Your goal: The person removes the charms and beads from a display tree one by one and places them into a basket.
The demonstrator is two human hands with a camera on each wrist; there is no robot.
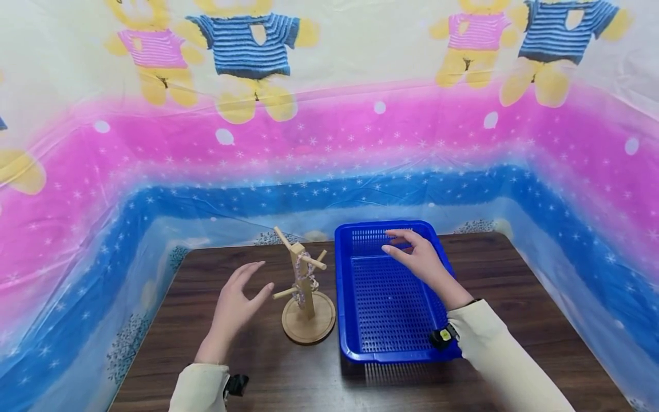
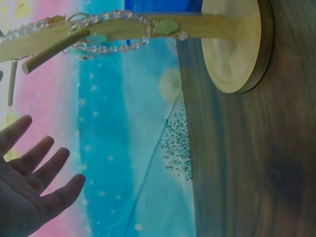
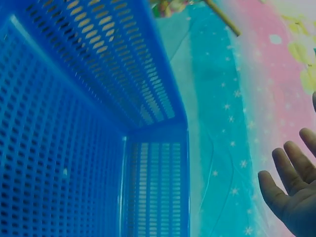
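Observation:
A wooden peg stand (image 1: 304, 280) with a round base (image 1: 309, 326) stands upright on the table, its pegs pointing several ways. Beaded bracelets (image 1: 299, 295) hang on its pegs; the left wrist view shows clear and pinkish beads (image 2: 123, 15) looped by a peg (image 2: 57, 51). Left of the stand, apart from it, my left hand (image 1: 234, 306) hovers with fingers extended and thumb spread. My right hand (image 1: 419, 260) is held above the far right part of a blue plastic basket (image 1: 345, 309), fingers loosely bent and holding nothing. Neither hand touches the stand or bracelets.
The basket, with slotted walls, stands just right of the peg stand on a dark wooden table (image 1: 247, 366). A printed cloth (image 1: 329, 143) with bears and snowflakes hangs behind the table and along both sides. Dark wrist cameras (image 1: 237, 384) sit at both cream sleeves.

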